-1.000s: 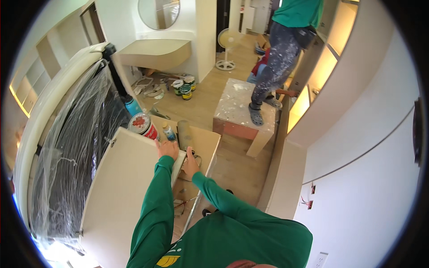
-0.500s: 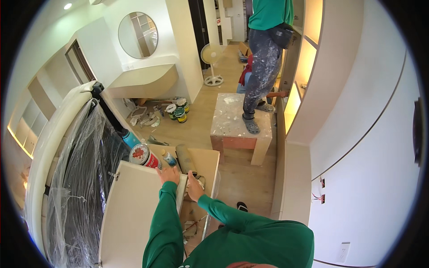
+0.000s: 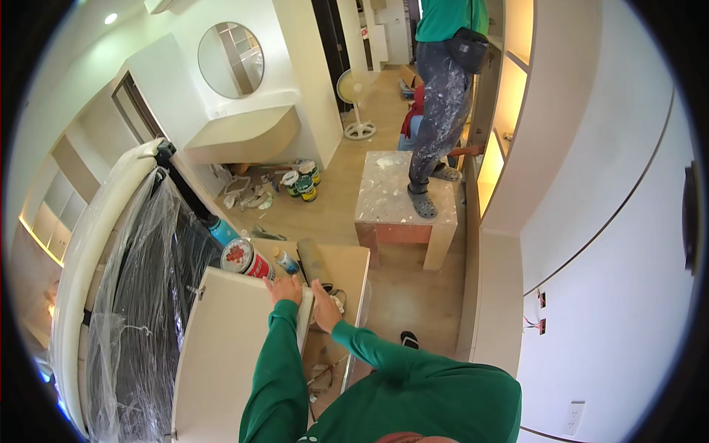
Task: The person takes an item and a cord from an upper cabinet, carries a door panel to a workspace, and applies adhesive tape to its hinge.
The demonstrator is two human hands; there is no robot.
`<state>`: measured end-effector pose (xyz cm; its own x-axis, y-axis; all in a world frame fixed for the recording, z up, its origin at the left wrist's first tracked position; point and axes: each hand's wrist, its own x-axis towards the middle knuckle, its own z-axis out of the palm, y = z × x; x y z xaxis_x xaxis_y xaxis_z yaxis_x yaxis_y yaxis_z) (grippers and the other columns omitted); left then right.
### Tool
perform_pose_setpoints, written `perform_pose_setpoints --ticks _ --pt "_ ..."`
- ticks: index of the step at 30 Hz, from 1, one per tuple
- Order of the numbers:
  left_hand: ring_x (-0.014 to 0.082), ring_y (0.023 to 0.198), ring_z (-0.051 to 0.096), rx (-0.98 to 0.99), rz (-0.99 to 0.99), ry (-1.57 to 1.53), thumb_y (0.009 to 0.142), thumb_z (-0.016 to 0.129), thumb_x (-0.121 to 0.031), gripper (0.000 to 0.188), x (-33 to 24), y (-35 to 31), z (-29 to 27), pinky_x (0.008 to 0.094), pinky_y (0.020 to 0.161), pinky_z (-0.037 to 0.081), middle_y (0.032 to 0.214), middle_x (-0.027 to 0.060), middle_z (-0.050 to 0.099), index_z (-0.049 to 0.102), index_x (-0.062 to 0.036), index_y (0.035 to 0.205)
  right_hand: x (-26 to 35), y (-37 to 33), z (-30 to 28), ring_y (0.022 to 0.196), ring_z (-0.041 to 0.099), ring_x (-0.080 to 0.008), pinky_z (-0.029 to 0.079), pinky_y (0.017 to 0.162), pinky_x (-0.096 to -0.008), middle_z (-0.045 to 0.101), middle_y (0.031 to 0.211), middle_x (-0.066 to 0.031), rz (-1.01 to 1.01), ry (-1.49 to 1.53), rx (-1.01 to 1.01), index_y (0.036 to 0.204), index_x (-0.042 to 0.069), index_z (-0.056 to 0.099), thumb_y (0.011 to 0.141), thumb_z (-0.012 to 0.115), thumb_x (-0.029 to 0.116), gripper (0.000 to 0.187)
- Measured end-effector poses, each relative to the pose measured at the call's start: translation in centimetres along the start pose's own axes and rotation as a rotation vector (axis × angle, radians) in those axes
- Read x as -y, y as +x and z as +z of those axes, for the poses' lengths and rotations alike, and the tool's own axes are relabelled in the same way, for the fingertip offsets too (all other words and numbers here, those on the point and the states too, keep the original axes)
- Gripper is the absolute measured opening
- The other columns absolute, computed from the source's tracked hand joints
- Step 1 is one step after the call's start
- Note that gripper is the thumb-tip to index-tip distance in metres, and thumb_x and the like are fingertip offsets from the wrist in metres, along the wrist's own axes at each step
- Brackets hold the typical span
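Note:
A pale beige cabinet door (image 3: 221,354) with metal hinges along its left edge lies in front of me, on the left. My left hand (image 3: 285,290) is closed over its far right corner, fingertips at the far edge. At the right edge, my right hand (image 3: 325,307) grips the door, some of its fingers out of sight. Just beyond stand a paint can (image 3: 247,258) with a red-smeared lid and a small bottle (image 3: 285,260). A greyish-brown tube (image 3: 313,262) lies on the tan board (image 3: 356,260) beside them.
Left of the door rises a bulky piece under clear plastic sheeting (image 3: 140,325). A co-worker (image 3: 443,111) stands on a paint-spattered platform (image 3: 377,192) ahead; another person (image 3: 413,122) crouches behind. Farther off are paint buckets (image 3: 305,188) and a fan (image 3: 357,96). Lit shelves (image 3: 506,111) line the right.
The whole view has shifted slightly, so things sit a little farther right. Both hands keep their places on the cabinet door.

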<state>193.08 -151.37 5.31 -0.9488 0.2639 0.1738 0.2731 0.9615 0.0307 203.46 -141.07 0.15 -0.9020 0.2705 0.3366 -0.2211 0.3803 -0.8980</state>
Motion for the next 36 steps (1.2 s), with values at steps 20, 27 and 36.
perform_pose_setpoints --ticks 20,27,36 --pt "0.0321 0.112 0.059 -0.015 -0.033 -0.042 0.101 0.033 -0.036 0.057 -0.1 -0.8 0.3 0.0558 0.118 0.013 0.097 0.0196 0.071 0.073 0.0028 0.088 0.9 -0.5 0.1 0.141 0.031 -0.0417 0.026 0.117 -0.0422 0.034 0.149 -0.0311 -0.012 0.056 0.047 0.147 -0.007 0.031 0.083 0.037 -0.012 0.064" --pt "0.0304 0.113 0.058 0.053 -0.039 0.005 0.101 0.033 -0.036 0.055 -0.3 -0.5 -0.2 0.0545 0.118 0.014 0.098 0.0171 0.071 0.073 0.0 0.092 1.9 -0.2 0.8 0.127 0.047 -0.0415 0.038 0.105 -0.0415 0.047 0.137 -0.0325 -0.079 -0.001 -0.094 0.147 -0.007 0.029 0.083 0.038 -0.012 0.065" --pt "0.0307 0.112 0.058 0.034 -0.021 0.042 0.101 0.032 -0.036 0.055 -0.1 -0.1 -0.1 0.0552 0.117 0.014 0.099 0.0171 0.07 0.073 0.0 0.091 -0.3 1.2 -2.2 0.122 0.051 -0.0447 0.042 0.101 -0.0422 0.051 0.13 -0.0364 0.186 0.134 -0.039 0.147 -0.006 0.031 0.083 0.038 -0.01 0.064"
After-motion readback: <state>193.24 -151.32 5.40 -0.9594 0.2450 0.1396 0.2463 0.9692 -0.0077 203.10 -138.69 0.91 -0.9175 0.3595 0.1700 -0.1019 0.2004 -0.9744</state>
